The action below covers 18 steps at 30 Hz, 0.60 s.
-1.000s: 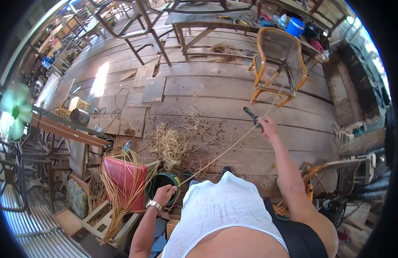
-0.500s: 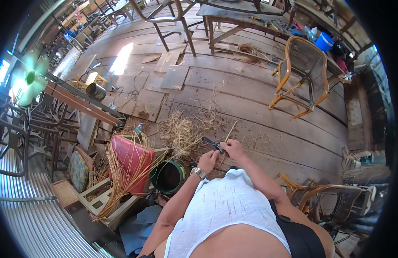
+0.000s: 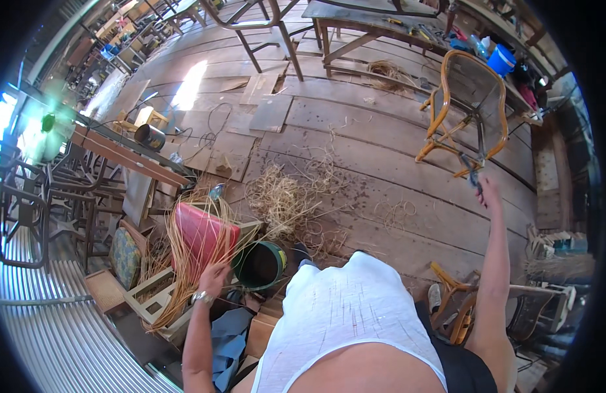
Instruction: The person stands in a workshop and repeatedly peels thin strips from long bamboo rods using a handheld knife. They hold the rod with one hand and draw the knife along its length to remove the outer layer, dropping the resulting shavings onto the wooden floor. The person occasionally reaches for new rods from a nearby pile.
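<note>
My right hand is stretched far out to the right, fingers wrapped round a dark plier-like hand tool. Its exact kind is too small to tell. The tool points away from me, in front of the feet of a rattan chair. Down on the left, my left hand, with a watch at its wrist, is closed on thin tan cane strands. These strands drape over a red board-like piece and a pale slatted frame. A dark green bucket stands just right of this hand.
A heap of cane shavings lies on the plank floor ahead. The rattan chair stands at the right, another chair close by my right side. A workbench with tools and a blue bucket is beyond; a fan is left.
My hands were together in front of me, with the tool and a cane strand. They have parted: the right reached far right with the tool, the left moved left to the draped strands.
</note>
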{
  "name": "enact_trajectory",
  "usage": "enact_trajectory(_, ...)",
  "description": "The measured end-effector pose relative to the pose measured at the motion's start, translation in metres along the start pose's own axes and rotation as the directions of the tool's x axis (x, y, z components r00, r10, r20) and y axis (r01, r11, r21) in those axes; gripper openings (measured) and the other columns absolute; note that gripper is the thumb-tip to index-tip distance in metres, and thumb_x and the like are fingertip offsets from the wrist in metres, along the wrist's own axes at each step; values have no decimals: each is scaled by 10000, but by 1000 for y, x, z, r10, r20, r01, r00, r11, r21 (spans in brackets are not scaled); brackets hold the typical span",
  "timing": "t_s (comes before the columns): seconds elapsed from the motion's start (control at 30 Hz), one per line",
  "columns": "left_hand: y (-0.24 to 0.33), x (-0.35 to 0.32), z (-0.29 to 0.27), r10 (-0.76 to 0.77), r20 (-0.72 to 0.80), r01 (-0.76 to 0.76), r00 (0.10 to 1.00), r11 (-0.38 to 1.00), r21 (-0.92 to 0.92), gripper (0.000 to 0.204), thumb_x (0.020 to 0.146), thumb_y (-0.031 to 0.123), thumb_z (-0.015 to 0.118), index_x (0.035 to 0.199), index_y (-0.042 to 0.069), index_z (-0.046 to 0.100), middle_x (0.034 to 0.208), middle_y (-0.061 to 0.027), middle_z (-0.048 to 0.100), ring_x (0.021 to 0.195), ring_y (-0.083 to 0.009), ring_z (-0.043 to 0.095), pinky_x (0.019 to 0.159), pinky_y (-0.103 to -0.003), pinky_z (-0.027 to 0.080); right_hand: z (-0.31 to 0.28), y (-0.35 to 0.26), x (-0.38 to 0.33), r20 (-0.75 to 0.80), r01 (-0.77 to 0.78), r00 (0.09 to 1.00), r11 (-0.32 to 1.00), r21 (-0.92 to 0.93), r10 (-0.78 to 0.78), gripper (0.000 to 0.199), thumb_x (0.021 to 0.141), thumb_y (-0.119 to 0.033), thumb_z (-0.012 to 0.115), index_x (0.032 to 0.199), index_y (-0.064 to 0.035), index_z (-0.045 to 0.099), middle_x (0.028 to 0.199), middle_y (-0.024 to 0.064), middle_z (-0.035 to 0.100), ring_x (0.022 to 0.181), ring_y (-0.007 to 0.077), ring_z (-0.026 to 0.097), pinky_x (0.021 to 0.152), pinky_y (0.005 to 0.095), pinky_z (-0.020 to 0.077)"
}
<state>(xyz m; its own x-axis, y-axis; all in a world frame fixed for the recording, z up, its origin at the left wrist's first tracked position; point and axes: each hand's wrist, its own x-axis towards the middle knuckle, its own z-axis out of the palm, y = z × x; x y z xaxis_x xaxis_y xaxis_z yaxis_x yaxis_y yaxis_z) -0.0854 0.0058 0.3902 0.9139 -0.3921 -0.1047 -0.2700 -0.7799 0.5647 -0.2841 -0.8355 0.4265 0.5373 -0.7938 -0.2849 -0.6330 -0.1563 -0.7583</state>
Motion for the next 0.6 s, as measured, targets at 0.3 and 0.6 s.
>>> enact_trajectory(0.3, 146, 155, 101, -85, 370, 380, 925, 249, -891, 219, 929, 172, 600, 1096, 32, 620, 1047, -70, 674, 813, -130, 627, 723, -296, 539, 198, 11, -87, 278, 164, 943, 983, 82, -181, 136, 997, -233, 456, 956, -105, 473, 697, 44, 565, 504, 112, 562, 386, 265, 418)
enact_trajectory(0.6, 211, 232, 142, 191, 426, 391, 884, 196, -899, 518, 881, -8, 602, 1350, 106, 412, 1203, -115, 606, 824, -187, 672, 674, -289, 550, 255, -74, -174, 775, -72, 613, 965, 252, -156, 163, 987, -249, 496, 965, -88, 508, 704, 24, 578, 534, 77, 519, 473, 241, 426)
